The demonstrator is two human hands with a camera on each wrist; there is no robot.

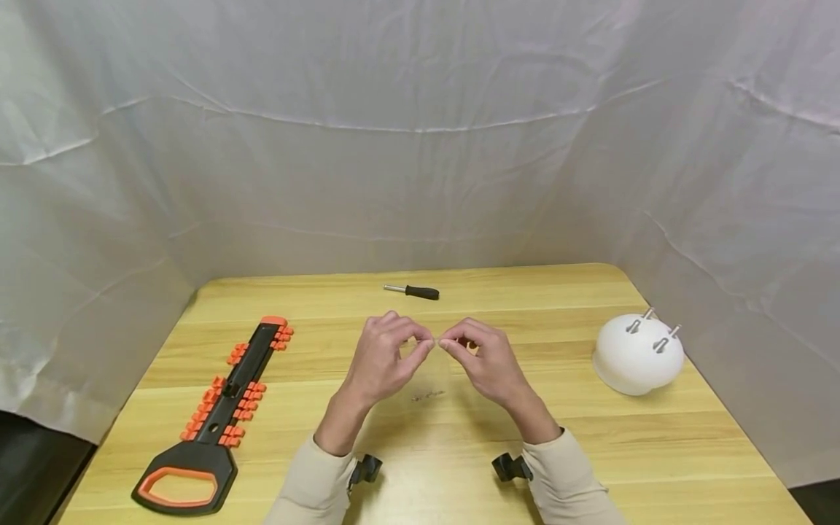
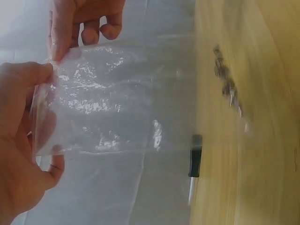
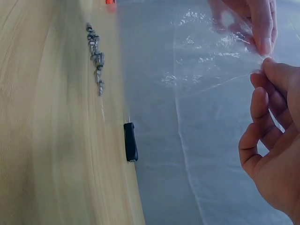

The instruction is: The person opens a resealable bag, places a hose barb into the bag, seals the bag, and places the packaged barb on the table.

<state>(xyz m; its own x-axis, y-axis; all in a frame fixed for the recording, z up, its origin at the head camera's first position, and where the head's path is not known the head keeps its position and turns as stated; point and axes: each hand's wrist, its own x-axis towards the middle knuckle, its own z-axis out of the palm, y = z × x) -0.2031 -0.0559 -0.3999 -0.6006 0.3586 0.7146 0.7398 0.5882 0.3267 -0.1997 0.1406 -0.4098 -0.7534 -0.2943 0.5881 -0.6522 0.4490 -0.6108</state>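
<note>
A clear plastic bag [image 2: 108, 103] hangs between my hands, with several small metal screws [image 3: 97, 58] gathered at its bottom. My left hand [image 1: 390, 357] pinches the bag's top edge between thumb and forefinger. Right beside it, my right hand [image 1: 487, 359] pinches the same edge, the two sets of fingertips almost meeting. In the head view the bag is nearly invisible, and the screws [image 1: 428, 396] show as a short dark row below the hands.
Behind the hands lies a black-handled screwdriver [image 1: 421, 292]. On the left is a black rack with orange clips [image 1: 246, 372] and a looped handle. A white rounded piece [image 1: 636, 357] with metal pins stands at the right. Grey sheeting [image 1: 420, 182] surrounds the wooden table [image 1: 459, 481].
</note>
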